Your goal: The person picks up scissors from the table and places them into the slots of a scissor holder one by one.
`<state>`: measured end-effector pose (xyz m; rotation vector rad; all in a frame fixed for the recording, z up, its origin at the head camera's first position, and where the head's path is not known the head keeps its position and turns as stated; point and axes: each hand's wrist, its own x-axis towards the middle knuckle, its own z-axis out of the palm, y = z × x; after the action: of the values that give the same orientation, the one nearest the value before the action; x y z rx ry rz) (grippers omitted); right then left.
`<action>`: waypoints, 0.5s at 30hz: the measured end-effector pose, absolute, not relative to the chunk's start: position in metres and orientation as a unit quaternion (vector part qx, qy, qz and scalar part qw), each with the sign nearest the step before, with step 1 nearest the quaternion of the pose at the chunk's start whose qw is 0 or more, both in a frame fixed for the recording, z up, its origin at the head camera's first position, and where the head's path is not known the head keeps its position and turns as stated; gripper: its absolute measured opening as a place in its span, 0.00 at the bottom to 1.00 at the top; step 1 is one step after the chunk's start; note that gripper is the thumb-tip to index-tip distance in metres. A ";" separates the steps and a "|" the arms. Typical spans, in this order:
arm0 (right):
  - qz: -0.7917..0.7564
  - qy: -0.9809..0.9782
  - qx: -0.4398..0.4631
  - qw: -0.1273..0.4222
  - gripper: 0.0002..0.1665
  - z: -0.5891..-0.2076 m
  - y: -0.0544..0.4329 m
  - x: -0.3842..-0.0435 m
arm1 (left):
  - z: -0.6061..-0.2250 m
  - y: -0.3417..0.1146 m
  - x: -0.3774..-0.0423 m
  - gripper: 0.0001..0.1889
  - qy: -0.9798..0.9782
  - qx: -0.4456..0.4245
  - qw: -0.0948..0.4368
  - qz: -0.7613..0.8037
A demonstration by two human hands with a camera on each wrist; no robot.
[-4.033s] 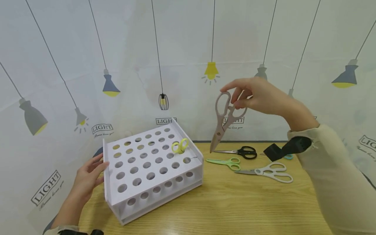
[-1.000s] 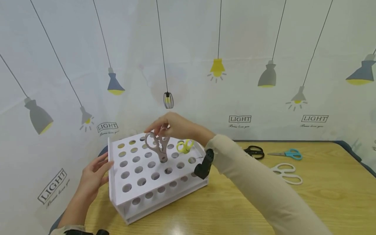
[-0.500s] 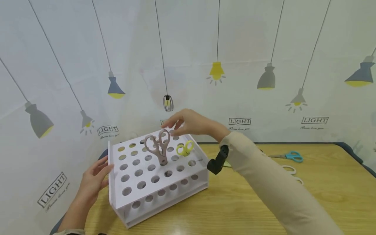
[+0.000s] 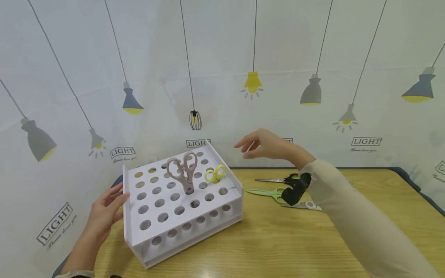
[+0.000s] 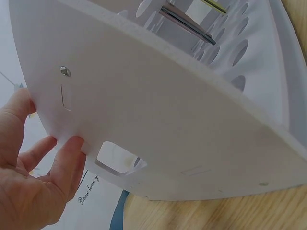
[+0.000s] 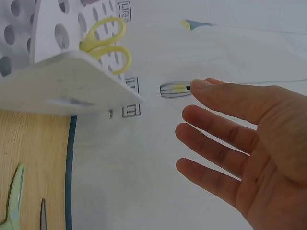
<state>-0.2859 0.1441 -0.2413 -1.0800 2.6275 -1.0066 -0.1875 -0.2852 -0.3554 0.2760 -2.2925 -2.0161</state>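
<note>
A white rack (image 4: 167,231) with rows of round holes stands on the table. My left hand (image 4: 106,214) rests at its left side panel, fingertips touching the panel (image 5: 144,115) in the left wrist view. Grey-brown scissors (image 4: 183,173) stand in one hole, handles up and blades inside the rack. Small yellow scissors (image 4: 215,174) stand in another hole to their right. My right hand (image 4: 267,144) is raised to the right of the rack, holding nothing. In the right wrist view, its fingers (image 6: 211,179) are spread apart and slightly bent.
Right of the rack lie black-handled scissors (image 4: 292,180), green scissors (image 4: 265,192) and white-handled scissors (image 4: 306,205). My right forearm and wrist camera partly cover them. Behind the wooden table (image 4: 278,247) hangs a cloth (image 4: 222,58) printed with lamps.
The right hand carried the grey-brown scissors to the rack, lowered them into a hole and let go. It has since moved off to the right. The left hand stays at the panel.
</note>
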 end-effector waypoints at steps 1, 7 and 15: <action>-0.334 0.872 -0.353 0.064 0.19 -0.245 0.151 -0.286 | -0.355 -0.285 -0.187 0.38 -0.747 0.091 0.038 -0.657; -0.331 0.884 -0.323 0.064 0.19 -0.273 0.200 -0.284 | -0.356 -0.284 -0.188 0.39 -0.745 0.093 0.032 -0.660; -0.367 0.887 -0.266 0.091 0.22 -0.307 0.266 -0.269 | -0.356 -0.285 -0.189 0.38 -0.745 0.094 0.037 -0.659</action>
<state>-0.2694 0.2656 -0.3072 -0.7903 2.6351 -1.0914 -0.1885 -0.2853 -0.3564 0.2872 -2.2878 -2.0227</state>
